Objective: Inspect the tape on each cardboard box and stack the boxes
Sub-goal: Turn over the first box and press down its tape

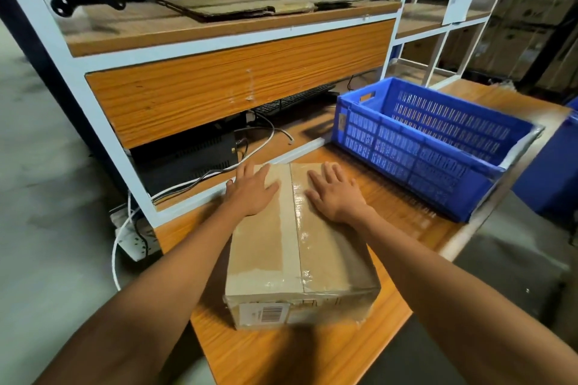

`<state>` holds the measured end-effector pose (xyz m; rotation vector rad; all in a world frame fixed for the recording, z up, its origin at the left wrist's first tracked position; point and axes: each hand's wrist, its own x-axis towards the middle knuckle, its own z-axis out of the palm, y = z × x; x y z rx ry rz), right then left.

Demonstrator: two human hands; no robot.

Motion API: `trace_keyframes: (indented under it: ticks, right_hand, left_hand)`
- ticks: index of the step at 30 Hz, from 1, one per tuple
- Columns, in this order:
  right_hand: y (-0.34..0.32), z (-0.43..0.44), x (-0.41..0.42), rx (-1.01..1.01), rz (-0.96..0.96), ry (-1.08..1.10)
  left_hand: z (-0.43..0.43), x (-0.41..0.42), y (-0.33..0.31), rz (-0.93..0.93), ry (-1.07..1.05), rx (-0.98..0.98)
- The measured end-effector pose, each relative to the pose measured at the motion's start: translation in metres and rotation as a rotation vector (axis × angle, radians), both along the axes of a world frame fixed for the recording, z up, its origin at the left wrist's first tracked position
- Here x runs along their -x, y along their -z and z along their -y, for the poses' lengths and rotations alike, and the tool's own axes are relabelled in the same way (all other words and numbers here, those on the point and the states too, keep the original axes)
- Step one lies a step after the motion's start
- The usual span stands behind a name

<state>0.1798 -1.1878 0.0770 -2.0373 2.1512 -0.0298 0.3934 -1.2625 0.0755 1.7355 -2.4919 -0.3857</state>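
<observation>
Both hands, left [251,189] and right [336,194], lay flat with fingers spread on the taped box [297,247] on the counter [281,356].

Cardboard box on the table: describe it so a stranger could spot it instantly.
On the wooden table, left of the blue crate, sits the cardboard box under the left hand and right hand. Unlike the crate, it is brown, with tape along its top and a barcode label.
</observation>
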Motion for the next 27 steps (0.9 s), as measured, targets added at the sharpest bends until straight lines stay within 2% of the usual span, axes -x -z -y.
trace_keyframes:
  ticks: [2,4,7,9,10,12,14,19,23,27]
  right_hand:
    - [0.000,0.002,0.001,0.027,0.026,0.020]
    - [0.001,0.002,0.001,0.076,0.133,0.171]
    - [0.007,-0.005,0.012,0.064,0.577,0.575]
    - [0.007,-0.015,0.012,-0.020,0.953,0.685]
    - [0.008,-0.020,0.011,-0.034,1.052,0.690]
    - [0.009,-0.029,0.010,-0.015,1.106,0.684]
    - [0.008,-0.036,0.007,0.021,1.154,0.662]
    - [-0.025,-0.054,0.010,0.211,1.305,0.620]
    - [-0.062,-0.057,0.018,0.418,1.487,0.614]
    - [-0.090,-0.066,0.016,0.534,1.494,0.643]
  left_hand:
    - [0.002,0.001,0.001,-0.033,-0.005,0.005]
    - [0.001,-0.001,0.000,-0.151,-0.044,0.039]
    - [-0.003,-0.007,0.000,-0.368,-0.237,0.034]
    - [-0.012,-0.014,-0.002,-0.576,-0.435,-0.177]
    - [-0.016,-0.017,-0.002,-0.710,-0.502,-0.333]
    - [-0.026,-0.022,-0.007,-0.892,-0.546,-0.571]
    - [-0.028,-0.026,-0.006,-0.959,-0.521,-0.624]
    - [-0.047,-0.023,-0.045,-1.279,-0.394,-0.629]
    - [-0.051,-0.019,-0.084,-1.413,-0.398,-0.521]
    - [-0.053,-0.012,-0.108,-1.440,-0.327,-0.483]
